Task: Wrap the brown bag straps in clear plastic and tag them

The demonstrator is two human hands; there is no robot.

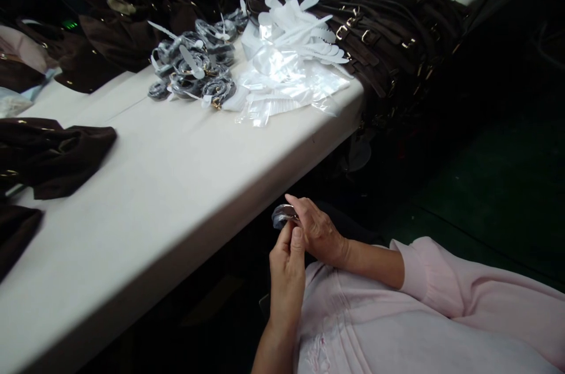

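Observation:
A coiled strap (282, 216) in clear plastic wrap is held between my two hands, beside the table's front edge and above my lap. My left hand (286, 259) is closed on it from below, thumb pointing up. From the right, my right hand (320, 230) curls its fingers around the coil and hides much of it. On the table, several similar plastic-wrapped coiled straps (194, 65) lie heaped, some with white tags. Right beside them is a pile of white tags and clear plastic film (286, 56).
The pale table (176, 174) has a rounded, padded-looking edge. Many long brown straps with gold buckles (375, 27) are piled at its far right and hang over the side. Brown fabric pieces with metal fittings (57, 156) lie at the left, more (141, 3) at the back.

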